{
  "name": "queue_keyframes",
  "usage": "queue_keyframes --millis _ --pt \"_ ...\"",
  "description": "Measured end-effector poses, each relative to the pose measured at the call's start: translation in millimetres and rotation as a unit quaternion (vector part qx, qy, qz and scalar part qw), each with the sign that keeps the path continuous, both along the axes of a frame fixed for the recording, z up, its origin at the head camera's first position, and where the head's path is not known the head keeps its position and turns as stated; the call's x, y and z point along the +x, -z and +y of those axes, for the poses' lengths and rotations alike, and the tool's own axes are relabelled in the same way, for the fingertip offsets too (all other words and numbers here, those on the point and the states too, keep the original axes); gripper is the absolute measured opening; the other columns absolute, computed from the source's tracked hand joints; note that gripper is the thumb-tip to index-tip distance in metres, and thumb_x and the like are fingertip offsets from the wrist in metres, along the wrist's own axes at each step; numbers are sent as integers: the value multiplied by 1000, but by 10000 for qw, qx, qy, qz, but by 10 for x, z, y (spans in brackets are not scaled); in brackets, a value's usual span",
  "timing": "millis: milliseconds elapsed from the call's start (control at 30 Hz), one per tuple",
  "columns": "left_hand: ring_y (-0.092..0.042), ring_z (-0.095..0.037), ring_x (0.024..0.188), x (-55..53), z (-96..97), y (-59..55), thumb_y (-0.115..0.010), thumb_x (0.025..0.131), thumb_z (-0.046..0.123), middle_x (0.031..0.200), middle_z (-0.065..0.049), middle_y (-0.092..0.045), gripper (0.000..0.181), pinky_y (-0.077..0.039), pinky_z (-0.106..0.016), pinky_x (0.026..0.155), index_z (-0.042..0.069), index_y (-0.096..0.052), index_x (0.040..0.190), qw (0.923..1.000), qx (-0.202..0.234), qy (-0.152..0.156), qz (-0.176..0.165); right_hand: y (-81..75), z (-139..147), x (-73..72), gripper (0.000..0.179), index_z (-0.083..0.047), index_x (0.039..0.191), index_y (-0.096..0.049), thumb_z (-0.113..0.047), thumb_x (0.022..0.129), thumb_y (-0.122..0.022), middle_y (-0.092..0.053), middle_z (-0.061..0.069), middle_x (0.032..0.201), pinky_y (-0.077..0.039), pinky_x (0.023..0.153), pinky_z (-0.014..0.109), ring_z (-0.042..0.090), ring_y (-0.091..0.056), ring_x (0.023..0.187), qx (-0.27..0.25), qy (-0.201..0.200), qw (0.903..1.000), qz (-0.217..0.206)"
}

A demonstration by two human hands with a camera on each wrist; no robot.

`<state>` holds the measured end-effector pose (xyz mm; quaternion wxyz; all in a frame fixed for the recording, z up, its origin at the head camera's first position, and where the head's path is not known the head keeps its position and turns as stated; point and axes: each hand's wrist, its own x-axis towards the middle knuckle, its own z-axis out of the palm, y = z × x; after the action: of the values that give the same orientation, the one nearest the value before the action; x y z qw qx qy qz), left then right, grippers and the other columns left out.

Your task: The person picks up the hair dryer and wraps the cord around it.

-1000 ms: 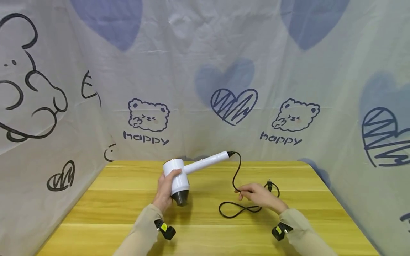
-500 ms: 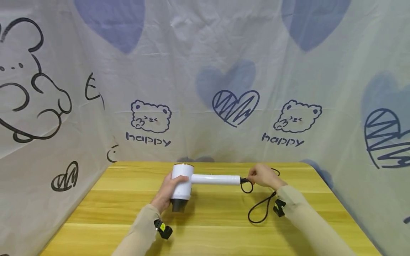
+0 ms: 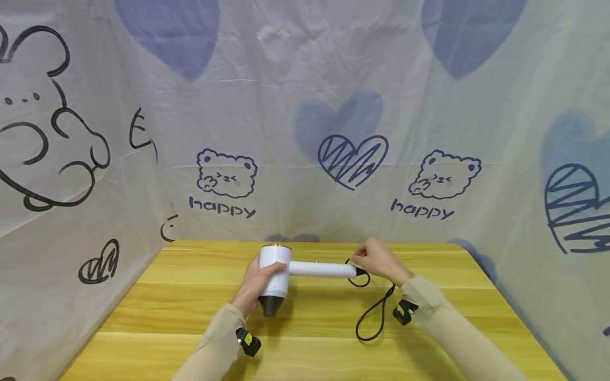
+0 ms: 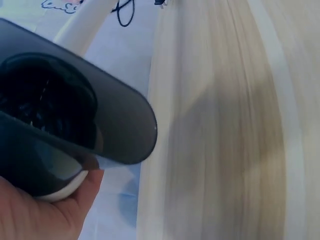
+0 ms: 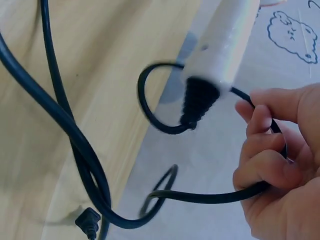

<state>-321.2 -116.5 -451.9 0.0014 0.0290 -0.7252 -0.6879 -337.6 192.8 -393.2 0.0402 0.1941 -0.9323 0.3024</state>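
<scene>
A white hair dryer [image 3: 275, 272] with a dark nozzle [image 3: 272, 306] is held above the table, its handle pointing right. My left hand [image 3: 254, 283] grips its barrel from the left side, thumb across the front. In the left wrist view the nozzle's wide slot [image 4: 117, 115] fills the near side. My right hand [image 3: 378, 260] is at the handle's end, its curled fingers pinching the black power cord [image 5: 220, 196]. From the ribbed cord sleeve [image 5: 197, 102] the cord makes a small loop behind the handle into those fingers. The plug [image 5: 88, 220] hangs low in the right wrist view.
The yellow wood-grain table [image 3: 305, 349] lies under both hands. A larger loop of cord [image 3: 370, 338] dangles below my right wrist. Printed cloth [image 3: 295, 211] closes off the back and both sides. Each wrist wears a small black camera.
The hair dryer's handle has swung from slanting upward to nearly level. My right hand has moved up from the cord's lower part to the handle's end, then leftward, drawing the cord along.
</scene>
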Motion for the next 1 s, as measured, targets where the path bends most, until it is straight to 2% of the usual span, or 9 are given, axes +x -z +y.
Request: queue_keyframes --millis 100,200,267,433,600,700,800,933,1000 --pt "-63 -24 83 -8 -1 7 -75 79 30 110 -17 -61 63 -57 -35 69 5 -48 131 9997 131 -202 -10 18 -17 48 17 -7 98 -77 -15 94 -62 -67 -1 71 -35 46 22 9 -42 51 -168 -70 9998 -53" --pt "-63 -23 82 -18 -20 15 -75 79 30 107 -16 -61 61 -57 -35 68 4 -49 128 9986 367 -357 -95 45 -16 94 21 -6 110 -72 -14 98 -56 -66 1 73 -37 43 22 11 -46 50 -343 -381 9985 -196" --pt "-62 -22 81 -21 -38 16 -74 80 30 105 -14 -61 60 -57 -35 68 4 -48 128 9980 493 -376 -159 70 -8 122 21 -6 110 -71 -15 100 -55 -65 1 74 -42 44 23 14 -53 53 -465 -515 9972 -296" --pt "-63 -20 77 -55 -76 17 -72 83 31 96 -9 -63 58 -57 -34 68 3 -48 127 9944 938 -382 -288 110 24 170 24 -10 89 -70 -21 102 -53 -65 4 70 -49 49 26 22 -62 60 -661 -648 9946 -477" --pt "-63 -18 73 -68 -112 12 -69 84 30 90 -7 -63 55 -57 -34 67 2 -47 126 9895 1293 -520 -384 199 67 183 28 -7 108 -70 -19 105 -45 -68 5 78 -55 61 27 20 -65 70 -613 -1289 9859 -876" --pt "-64 -19 72 -64 -135 10 -68 84 29 88 -6 -63 54 -57 -34 66 2 -46 126 9872 1445 -529 -411 276 97 183 31 -7 123 -64 -17 106 -40 -67 3 82 -52 64 24 12 -61 73 -322 -1556 9818 -1044" --pt "-64 -19 72 -62 -151 2 -67 85 28 86 -6 -64 52 -58 -35 66 1 -48 124 9857 1564 -443 -440 327 118 159 32 -10 126 -63 -18 107 -39 -66 6 81 -42 52 22 7 -49 59 -44 -1525 9825 -1071" --pt "-65 -20 70 -53 -158 -11 -65 86 28 85 -7 -65 50 -58 -36 66 -1 -48 123 9845 1688 -169 -450 374 151 65 30 -11 117 -69 -22 105 -44 -65 9 77 -32 45 20 6 -32 47 140 -1269 9875 -919" --pt "-66 -20 70 -47 -162 -12 -63 86 27 85 -7 -65 50 -58 -36 65 -2 -47 123 9835 1747 8 -459 391 171 10 29 -10 109 -73 -23 104 -47 -65 6 73 -32 46 21 6 -33 47 212 -1133 9899 -822"
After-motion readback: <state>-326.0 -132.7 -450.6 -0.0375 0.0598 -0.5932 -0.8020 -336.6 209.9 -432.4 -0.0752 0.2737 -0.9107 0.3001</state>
